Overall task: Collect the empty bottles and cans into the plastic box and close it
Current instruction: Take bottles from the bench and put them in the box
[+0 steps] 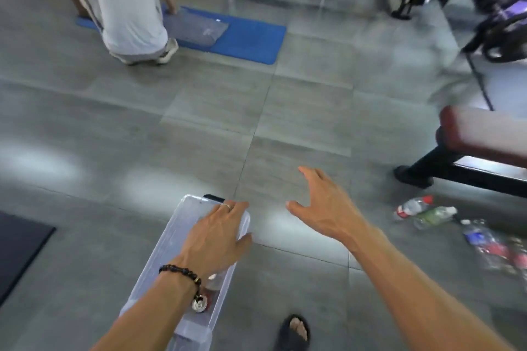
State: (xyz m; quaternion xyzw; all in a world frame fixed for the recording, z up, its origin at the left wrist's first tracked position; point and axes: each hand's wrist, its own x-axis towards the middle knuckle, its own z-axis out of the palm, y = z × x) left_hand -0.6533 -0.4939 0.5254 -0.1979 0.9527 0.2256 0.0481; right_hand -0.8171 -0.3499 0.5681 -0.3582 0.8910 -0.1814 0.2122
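A clear plastic box (171, 253) is low in the middle of the view, above the grey floor. My left hand (216, 234) grips its far right rim, thumb on the outer wall. Inside, near my wrist, lies a red can (201, 304) with a silver top. My right hand (319, 204) hovers to the right of the box with fingers spread, holding nothing. At the right, on the floor, lie a red-labelled bottle (410, 206), a green bottle (435, 216), a blue-labelled bottle (476, 234) and more blurred bottles or cans (507, 253).
A dark red padded bench (482, 134) on black legs stands just behind the bottles. Further back a person (125, 3) crouches on a blue mat (245, 37). A dark mat (17, 245) lies at the left edge. My sandalled foot (293, 330) is beside the box.
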